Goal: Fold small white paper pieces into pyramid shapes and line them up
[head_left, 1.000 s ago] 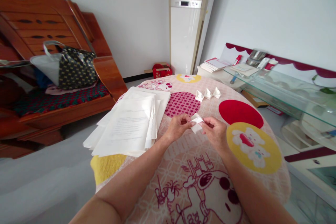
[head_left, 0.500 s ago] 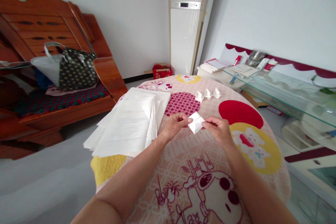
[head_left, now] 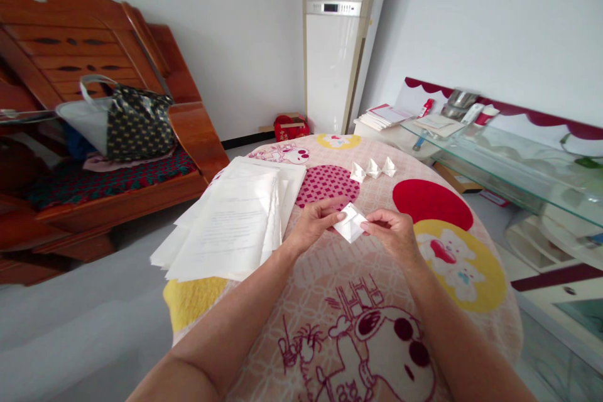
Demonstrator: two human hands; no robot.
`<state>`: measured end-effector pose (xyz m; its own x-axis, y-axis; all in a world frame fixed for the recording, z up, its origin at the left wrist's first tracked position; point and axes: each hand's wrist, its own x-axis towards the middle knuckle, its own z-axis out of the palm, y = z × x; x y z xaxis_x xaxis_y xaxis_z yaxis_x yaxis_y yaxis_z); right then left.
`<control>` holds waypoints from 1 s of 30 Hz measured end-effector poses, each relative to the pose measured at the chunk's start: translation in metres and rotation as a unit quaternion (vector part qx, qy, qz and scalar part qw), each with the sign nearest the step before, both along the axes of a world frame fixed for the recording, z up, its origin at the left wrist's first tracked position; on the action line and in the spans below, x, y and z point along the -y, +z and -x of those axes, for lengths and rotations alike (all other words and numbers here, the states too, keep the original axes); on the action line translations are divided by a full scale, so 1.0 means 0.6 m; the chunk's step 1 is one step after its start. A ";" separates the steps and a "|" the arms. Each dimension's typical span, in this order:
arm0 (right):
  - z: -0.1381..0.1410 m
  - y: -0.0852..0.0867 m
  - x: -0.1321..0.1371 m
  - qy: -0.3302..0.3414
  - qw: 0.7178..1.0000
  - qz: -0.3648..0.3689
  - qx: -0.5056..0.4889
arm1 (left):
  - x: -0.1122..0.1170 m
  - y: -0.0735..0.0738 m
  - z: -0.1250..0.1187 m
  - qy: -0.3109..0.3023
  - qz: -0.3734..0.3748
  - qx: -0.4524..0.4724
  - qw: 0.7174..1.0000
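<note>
Head view: your left hand [head_left: 315, 221] and right hand [head_left: 393, 232] each pinch a corner of the paper [head_left: 350, 223], now spread flat (bunched a second ago), so that fold looks done.

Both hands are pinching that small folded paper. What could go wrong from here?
The small white folded paper square is pinched only at its edges by the left hand and right hand; it could slip or crease crooked. The fanned stack of white paper sheets overhangs the patterned round table beside the left forearm; a nudge might slide sheets off.
</note>
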<state>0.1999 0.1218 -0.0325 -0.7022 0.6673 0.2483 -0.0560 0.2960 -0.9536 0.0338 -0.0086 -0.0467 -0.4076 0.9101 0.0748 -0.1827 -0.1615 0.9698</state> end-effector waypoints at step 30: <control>0.001 -0.006 0.009 0.030 0.990 -0.133 -0.023 | -0.008 0.001 -0.025 0.069 -0.007 0.015 0.997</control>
<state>0.1995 0.1166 -0.0361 -0.7230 0.5306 0.4425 -0.1229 0.5315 -0.8381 0.0490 -0.0040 -0.0464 -0.5314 0.8439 0.0737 -0.1857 -0.2009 0.9618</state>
